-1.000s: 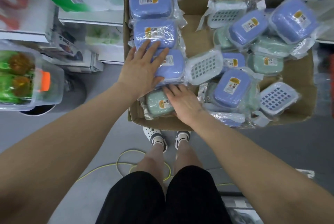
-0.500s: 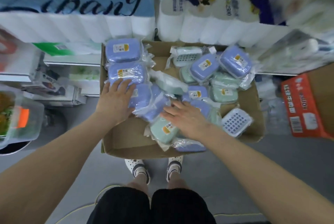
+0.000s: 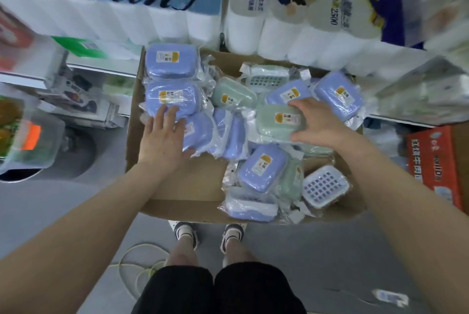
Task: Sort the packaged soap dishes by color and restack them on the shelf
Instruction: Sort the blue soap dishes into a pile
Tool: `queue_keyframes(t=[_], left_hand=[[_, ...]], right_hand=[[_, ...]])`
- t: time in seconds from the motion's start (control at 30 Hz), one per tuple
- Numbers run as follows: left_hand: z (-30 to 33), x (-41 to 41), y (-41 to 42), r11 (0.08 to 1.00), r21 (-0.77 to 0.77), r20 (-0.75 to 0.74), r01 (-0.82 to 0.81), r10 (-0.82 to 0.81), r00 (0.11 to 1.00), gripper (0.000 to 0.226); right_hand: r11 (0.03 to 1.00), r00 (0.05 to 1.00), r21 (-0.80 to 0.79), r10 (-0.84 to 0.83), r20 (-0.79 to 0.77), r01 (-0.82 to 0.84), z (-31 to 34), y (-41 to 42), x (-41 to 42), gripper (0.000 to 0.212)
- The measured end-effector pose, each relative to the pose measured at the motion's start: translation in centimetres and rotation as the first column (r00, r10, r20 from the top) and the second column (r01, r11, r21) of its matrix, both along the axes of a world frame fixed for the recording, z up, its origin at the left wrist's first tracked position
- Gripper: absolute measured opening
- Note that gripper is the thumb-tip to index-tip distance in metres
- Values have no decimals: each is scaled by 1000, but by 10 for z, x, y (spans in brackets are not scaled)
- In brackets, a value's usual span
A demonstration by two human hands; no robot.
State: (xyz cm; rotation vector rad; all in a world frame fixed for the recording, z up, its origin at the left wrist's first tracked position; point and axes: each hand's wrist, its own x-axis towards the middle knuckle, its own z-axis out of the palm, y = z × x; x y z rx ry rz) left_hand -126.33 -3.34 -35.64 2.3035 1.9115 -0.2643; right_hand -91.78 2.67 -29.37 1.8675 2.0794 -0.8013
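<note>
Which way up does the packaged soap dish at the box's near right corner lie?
Upside down: the white-rimmed packaged soap dish shows its grid of drain holes, no label.

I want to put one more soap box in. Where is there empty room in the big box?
Bare cardboard shows in the near-left corner of the cardboard box, below the left hand and left of the purple dish. A smaller bare strip lies at the back, beside the top purple dish. The middle and right side are crowded.
</note>
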Motion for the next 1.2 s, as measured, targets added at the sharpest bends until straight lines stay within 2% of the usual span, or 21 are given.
queue_keyframes(t=[0.07,0.13,0.2,0.27,0.33,0.43,0.57,0.7,0.77,0.87,1.0,1.13,1.2], left_hand=[[-2,3,-2,1000,8,24,-26,26,999,69],[-4,6,-2,999,5,28,-46,46,999,71],[-5,8,-1,998,-10,32,-64,65,997,76],[-7,8,2,998,-30,20,-61,62,998,83],[-8,9,7,997,-61,11,-44,45,999,90],[-8,7,13,997,-79,34,-27,30,999,90],[-6,-7,11,995,-41,74,88,-85,994,81],[8,-25,18,979,-25,97,202,-199,975,90],[17,-33,28,968,-37,98,250,-246,964,92],[25,-41,40,960,-53,150,276,-265,952,95],[28,-43,49,952,-59,118,302,-293,949,94],[23,-49,43,940,-35,65,340,-338,939,97],[22,-53,36,932,-13,49,362,-361,931,97]], right_hand=[[996,988,88,-27,154,13,-4,6,0,86],[972,977,231,-10,212,-40,-9,2,-12,81],[924,993,373,46,111,-84,-19,-5,-36,66],[913,993,400,106,-49,-78,-30,-11,-67,46],[933,980,348,148,-131,-94,-45,-15,-95,39],[959,981,244,169,-91,-143,-73,-8,-119,46],[985,991,132,119,-61,-110,-100,4,-127,59],[988,998,143,56,-16,-53,-102,-5,-133,67],[990,999,137,-18,-49,25,-97,-14,-142,67],[966,955,-28,-258,-149,257,-92,-33,-161,62],[935,914,-213,-332,-232,285,-90,-72,-187,50],[926,904,-171,-368,-220,335,-90,-72,-186,24],[918,885,-115,-395,-246,379,-87,-64,-179,22]])
